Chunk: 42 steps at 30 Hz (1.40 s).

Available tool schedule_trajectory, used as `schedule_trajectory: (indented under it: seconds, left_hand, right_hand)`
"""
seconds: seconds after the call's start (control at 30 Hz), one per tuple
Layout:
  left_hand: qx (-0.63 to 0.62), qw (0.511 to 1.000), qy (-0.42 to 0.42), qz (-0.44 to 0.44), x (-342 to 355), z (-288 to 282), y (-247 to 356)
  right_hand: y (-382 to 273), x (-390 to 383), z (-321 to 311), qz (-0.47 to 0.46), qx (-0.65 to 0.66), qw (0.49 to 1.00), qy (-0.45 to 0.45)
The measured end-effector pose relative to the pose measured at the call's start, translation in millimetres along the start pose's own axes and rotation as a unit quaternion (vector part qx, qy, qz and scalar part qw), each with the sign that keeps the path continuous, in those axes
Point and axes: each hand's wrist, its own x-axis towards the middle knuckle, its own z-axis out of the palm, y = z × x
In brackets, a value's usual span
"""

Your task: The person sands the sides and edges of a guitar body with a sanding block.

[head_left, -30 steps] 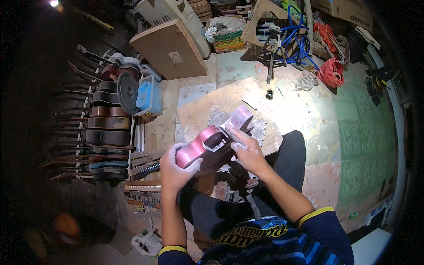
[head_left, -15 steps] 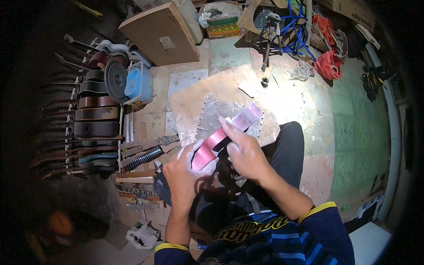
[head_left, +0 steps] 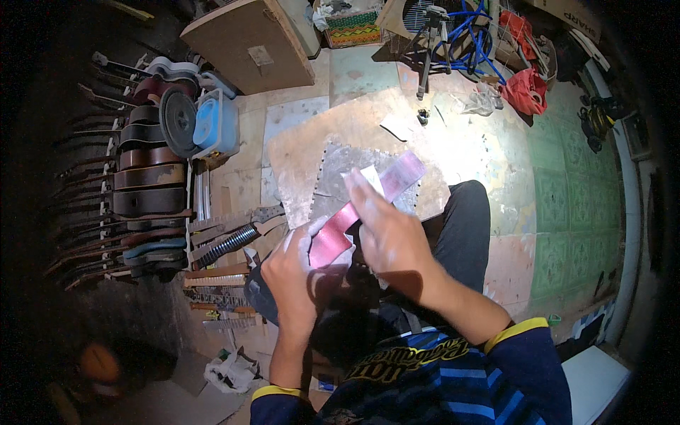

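Observation:
My left hand (head_left: 289, 273) grips the near end of a pink, curved-sided piece (head_left: 330, 245), shaped like the side of a small guitar body. Pale dust coats the fingers of both hands. The piece slants away to the upper right, where its far end looks paler and dusty. My right hand (head_left: 393, 241) is closed over its middle, pressing a small white sheet (head_left: 370, 178), perhaps sandpaper, against it. The underside of the piece is in shadow. Beneath lies a grey mat with toothed edges (head_left: 336, 170) on a thin board (head_left: 294, 149).
Several guitars (head_left: 149, 177) stand in a row at left, beside a clear tub with a blue container (head_left: 207, 124). Saws and a black-coiled handle (head_left: 237, 239) lie near my left knee. A wooden panel (head_left: 248, 53), blue hose (head_left: 471, 46) and red bag (head_left: 525, 92) are farther off.
My right hand has shifted slightly along the pink piece, its fingers folding more closely over the white sheet, which shows more now. The left hand keeps its grip. The view has tilted a little.

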Motion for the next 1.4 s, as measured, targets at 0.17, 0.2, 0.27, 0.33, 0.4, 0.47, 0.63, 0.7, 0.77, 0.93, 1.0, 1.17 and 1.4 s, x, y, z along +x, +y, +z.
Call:
schedule_trajectory:
  seconds: [0.17,0.2,0.27,0.33,0.4,0.47,0.63,0.7,0.77,0.93,1.0,1.17,1.4]
  left_hand:
    - [0.015,0.999,0.002,0.034,-8,0,-3]
    - [0.022,0.999,0.006,0.035,-8,1,0]
    - [-0.001,1.000,0.005,-0.002,-7,4,1]
    - [-0.002,1.000,0.011,-0.002,-12,2,-4]
    - [0.000,1.000,0.017,0.005,-14,4,-5]
    - [0.003,1.000,0.025,0.018,-11,6,-5]
    - [0.002,1.000,0.015,0.010,-7,8,-3]
    - [0.016,1.000,0.021,0.000,-12,6,-1]
    - [0.035,0.999,0.021,-0.008,-6,10,4]
    - [0.031,0.999,0.025,-0.003,-8,7,5]
    - [0.047,0.999,0.023,-0.011,-7,9,7]
    - [0.042,0.998,0.034,-0.039,-4,10,7]
    - [0.046,0.998,0.037,-0.037,-6,11,10]
  right_hand:
    - [-12,-9,-6,0.008,-0.056,0.997,-0.056]
    - [1,2,1,-0.003,-0.033,0.999,-0.040]
    - [-16,-1,-6,0.014,-0.047,0.997,-0.055]
    - [-31,-19,-12,-0.010,-0.019,0.998,-0.067]
    - [-25,-20,-12,-0.005,-0.004,0.997,-0.078]
    - [-13,-2,-14,0.008,-0.016,0.997,-0.077]
    - [-29,-25,-15,0.030,-0.025,0.991,-0.125]
    - [-15,-4,-18,0.037,0.030,0.992,-0.113]
    - [12,10,-7,0.012,0.092,0.996,-0.016]
    - [-1,-16,-5,0.019,0.078,0.997,-0.009]
    - [24,-2,3,0.008,0.136,0.991,0.014]
    - [1,-14,-6,0.064,0.139,0.988,-0.016]
    - [17,-20,0,0.057,0.145,0.987,0.027]
